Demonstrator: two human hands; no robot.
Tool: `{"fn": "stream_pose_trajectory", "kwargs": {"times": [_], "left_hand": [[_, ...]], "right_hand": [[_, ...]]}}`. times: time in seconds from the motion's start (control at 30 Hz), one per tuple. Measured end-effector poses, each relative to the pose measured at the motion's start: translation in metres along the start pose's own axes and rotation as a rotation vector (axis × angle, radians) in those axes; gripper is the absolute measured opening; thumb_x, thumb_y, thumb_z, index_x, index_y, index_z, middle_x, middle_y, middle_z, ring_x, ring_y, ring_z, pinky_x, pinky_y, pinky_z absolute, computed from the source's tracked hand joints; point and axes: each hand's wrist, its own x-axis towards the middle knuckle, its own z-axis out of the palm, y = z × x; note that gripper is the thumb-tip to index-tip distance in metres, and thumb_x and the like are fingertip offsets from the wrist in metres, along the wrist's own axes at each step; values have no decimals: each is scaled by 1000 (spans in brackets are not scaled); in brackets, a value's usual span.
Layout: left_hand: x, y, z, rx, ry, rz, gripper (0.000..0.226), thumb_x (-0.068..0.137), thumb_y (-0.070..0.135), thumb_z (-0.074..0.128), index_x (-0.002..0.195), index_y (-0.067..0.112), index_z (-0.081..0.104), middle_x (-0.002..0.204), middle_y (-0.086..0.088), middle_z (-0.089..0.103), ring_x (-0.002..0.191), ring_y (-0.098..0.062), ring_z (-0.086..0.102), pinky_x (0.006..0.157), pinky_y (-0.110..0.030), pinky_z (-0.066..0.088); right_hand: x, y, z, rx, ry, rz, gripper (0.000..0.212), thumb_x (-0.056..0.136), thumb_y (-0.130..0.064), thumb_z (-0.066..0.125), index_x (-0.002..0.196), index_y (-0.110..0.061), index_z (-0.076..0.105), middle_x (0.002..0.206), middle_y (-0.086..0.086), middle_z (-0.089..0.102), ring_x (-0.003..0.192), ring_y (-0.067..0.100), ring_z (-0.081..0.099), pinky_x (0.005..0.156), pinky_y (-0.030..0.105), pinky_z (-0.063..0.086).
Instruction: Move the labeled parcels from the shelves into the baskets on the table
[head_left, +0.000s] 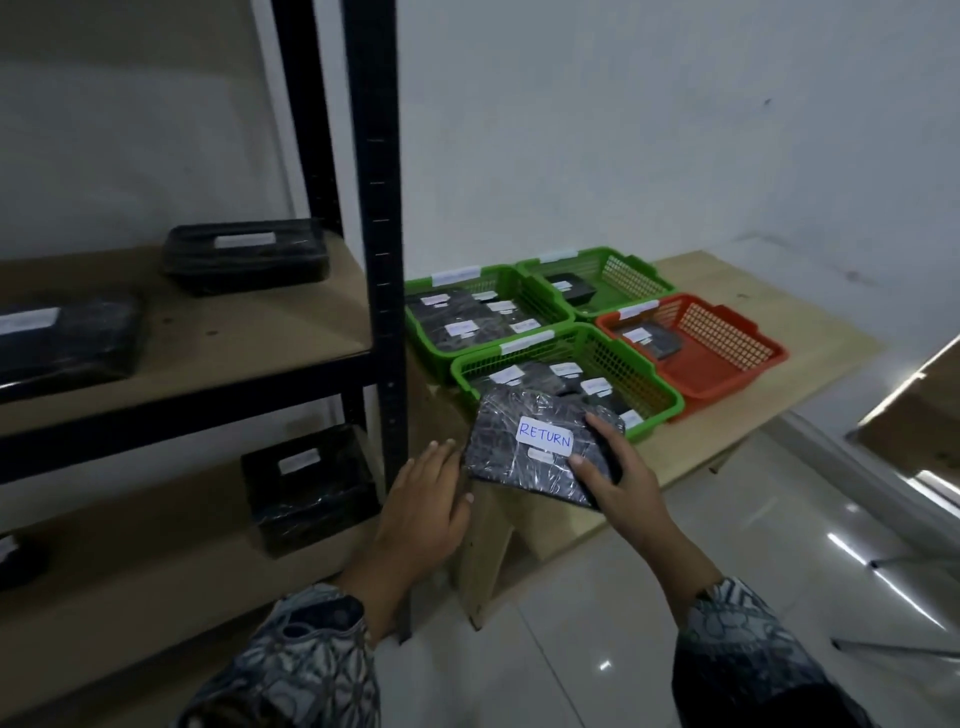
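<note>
Head view (the only one): the right hand (618, 478) grips the RETURN parcel (498, 447) by its right edge. The thumb lies on the top face just beside the white label (544, 437) and the other fingers curl round the edge; what they do under it is hidden. The left hand (426, 499) is flat and relaxed, fingers straight, holding nothing. Its fingertips are at the parcel's left edge; touching or not, I cannot tell. The parcel is in the air, tilted, over the front edge of the table (727, 291) and partly over the near rim of the near green basket (652, 392), i.e. not yet put down.

Handling, my judgement: a flat, thin pack w/ black glossy wrap, much wrinkled. One hand carries it by one edge w/o visible sag, so it is prob. light and fairly stiff. The film looks slippery, so a pinch at a corner only may slide. Better is thumb on top + fingers well under the edge, or the left hand under the other side as support. It does not look fragile, but the contents are unknown.

Dest.: four baskets, each w/ a tag on the rim, but the tags are too blurred to read, so I cannot say which one is for RETURN. The near green basket and the far left green basket (501, 270) hold several parcels. The far right green basket (631, 280) and the red basket (722, 369) hold one each. More parcels wait on the shelves (311, 332), e.g. the upper shelf parcel (244, 254).
</note>
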Motion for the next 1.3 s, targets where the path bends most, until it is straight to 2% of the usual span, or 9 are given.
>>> {"fn": "stream_pose_trajectory", "kwargs": {"times": [0.13,0.23,0.43,0.57,0.63,0.8,0.93,1.1,1.3], "left_hand": [[48,24,10,10,-38,27,69,87,44,24,146,9,23,154,-7,24,143,-22,15,115,-40,12],[87,35,20,3,-51,64,76,83,50,16,147,9,22,154,-9,22,143,-23,15,115,-41,13],[174,51,41,-21,-30,114,60,92,36,38,146,13,28,152,-8,27,141,-24,19,114,-41,17],[224,63,59,-46,-36,122,58,97,34,42,148,15,22,155,-5,20,143,-21,12,116,-40,12],[244,71,68,-40,-34,126,58,97,34,42,148,15,22,155,-4,20,143,-20,12,116,-39,11],[279,95,98,-41,-42,115,60,94,38,36,148,16,23,155,-4,21,143,-19,11,116,-39,11],[304,121,126,-28,-28,80,58,95,35,39,148,17,22,155,-2,21,143,-18,10,116,-38,9],[328,162,157,9,-25,-62,59,97,36,39,148,16,19,155,-3,18,143,-19,8,117,-39,8],[347,215,192,57,-20,-180,61,96,39,39,149,16,17,156,-3,18,143,-18,9,117,-39,9]], "right_hand": [[35,10,-32,-19,45,24,53,84,-21,70,133,-24,51,129,-5,55,114,2,52,89,4,39],[66,16,-54,-29,79,29,52,84,-19,69,133,-20,51,129,-6,53,116,3,51,87,0,38],[136,43,-99,-87,136,44,51,83,-29,70,130,-28,51,128,-4,54,120,12,51,102,35,43],[182,73,-130,-175,143,70,58,73,-64,63,127,-48,48,128,2,56,120,19,52,101,45,45],[202,92,-146,-189,130,88,61,70,-70,60,126,-51,47,127,4,56,117,22,53,98,48,47],[238,113,-175,-168,93,87,46,81,-33,72,124,-35,54,117,2,59,107,19,59,94,47,50],[270,148,-205,-172,18,79,50,79,-41,72,125,-35,54,120,4,57,109,21,57,96,45,49],[307,175,-249,-126,-71,65,48,85,-19,68,131,-19,53,122,0,53,107,16,55,90,30,47],[336,210,-298,-82,-226,122,46,86,-21,67,130,-24,54,127,-4,50,112,14,52,85,19,44]]}}
